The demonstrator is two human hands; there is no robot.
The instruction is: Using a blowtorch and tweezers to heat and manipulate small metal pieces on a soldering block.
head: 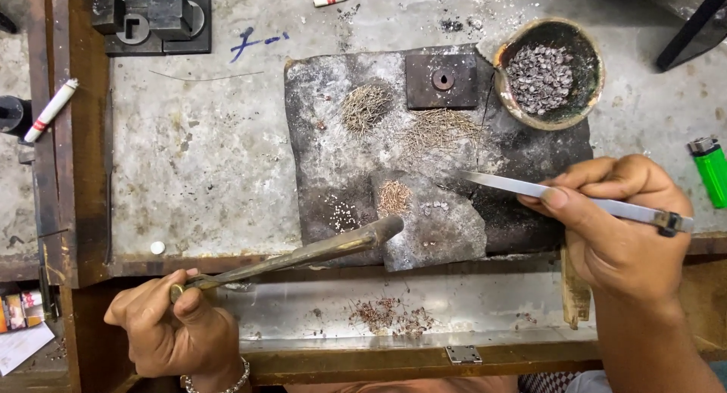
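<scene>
Head view, looking down on a jeweller's bench: the left hand (170, 329) is closed around the handle of a metal blowtorch pipe (303, 254), whose nozzle rests just beside a small heap of fine wire bits (394, 197) on a grey slab (435, 226). The right hand (617, 226) pinches long steel tweezers (560, 194), tips pointing left above the charred soldering board (318, 143). A round bowl of small metal pieces (549, 73) stands at the board's upper right corner; a green lighter (712, 169) lies near the right edge.

A scarred grey workbench (204, 158) carries a charred slab (522, 158), bowl (583, 109) and green lighter (712, 169).
</scene>
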